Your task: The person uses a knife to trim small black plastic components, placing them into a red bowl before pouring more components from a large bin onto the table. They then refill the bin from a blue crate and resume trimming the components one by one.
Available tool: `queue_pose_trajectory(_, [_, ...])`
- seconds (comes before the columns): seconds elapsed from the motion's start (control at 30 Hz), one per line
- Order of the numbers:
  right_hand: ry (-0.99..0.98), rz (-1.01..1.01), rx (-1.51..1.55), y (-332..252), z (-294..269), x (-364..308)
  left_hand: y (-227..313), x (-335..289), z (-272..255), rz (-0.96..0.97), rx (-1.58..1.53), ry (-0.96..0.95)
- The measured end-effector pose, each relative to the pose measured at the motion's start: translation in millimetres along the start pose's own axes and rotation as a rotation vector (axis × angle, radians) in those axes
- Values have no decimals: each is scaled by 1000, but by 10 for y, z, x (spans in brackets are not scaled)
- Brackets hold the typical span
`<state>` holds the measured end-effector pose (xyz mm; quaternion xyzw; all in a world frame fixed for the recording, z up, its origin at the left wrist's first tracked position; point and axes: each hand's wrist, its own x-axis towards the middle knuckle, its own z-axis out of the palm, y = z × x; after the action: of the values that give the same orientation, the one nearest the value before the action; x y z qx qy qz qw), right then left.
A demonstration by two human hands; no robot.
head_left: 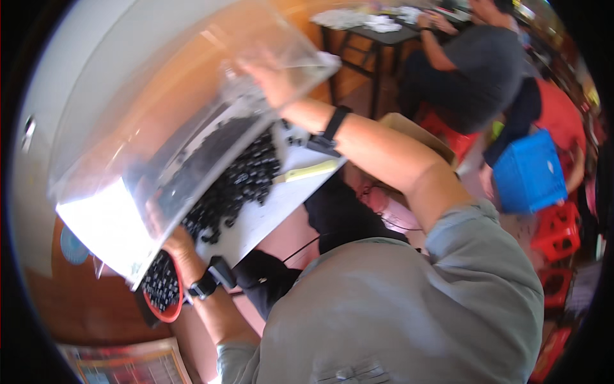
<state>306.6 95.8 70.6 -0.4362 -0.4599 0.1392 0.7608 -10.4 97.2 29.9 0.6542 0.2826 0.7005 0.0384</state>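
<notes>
A large clear plastic box (192, 102) is held up, tilted, over the white tabletop (256, 224). My right hand (272, 77) grips its far right side, and its fingers blur behind the plastic. Near the box's lower left corner, my left hand (173, 237) holds the edge, partly hidden by the clear wall. Beneath the box lies a heap of small black pieces (246, 176), partly seen through the plastic. A pale yellow strip-like tool (310, 171) lies beside the heap. An orange-red bucket (171, 315) next to my left wrist holds more black pieces.
A cardboard box (416, 137) stands beyond my right forearm. Further right, one person sits at a dark table (384, 35), and another bends by a blue crate (529, 173). Red stools (556, 230) stand along the right. A framed panel (131, 361) is at lower left.
</notes>
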Motion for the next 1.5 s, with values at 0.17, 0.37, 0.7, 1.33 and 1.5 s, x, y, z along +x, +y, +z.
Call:
queue_pose_trajectory(0.17, [48,-160,-157,-333,-260,60,32,-77,-55,-344,-162,-217])
queue_pose_trajectory(0.37, [346,-111,-468,-1020,-870,-54,481,23,-43,-227,119,-705])
queue_pose_trajectory(0.7, [457,-64,370,-815,-3158,-296,279,45,94,-247,-96,-584])
queue_pose_trajectory(1.33, [1635,275,416,75,-4837,-3504,739,-47,319,-214,-218,-512])
queue_pose_trajectory(1.5, [1763,394,451,248,-4627,-3699,646,-61,341,-184,-212,-502])
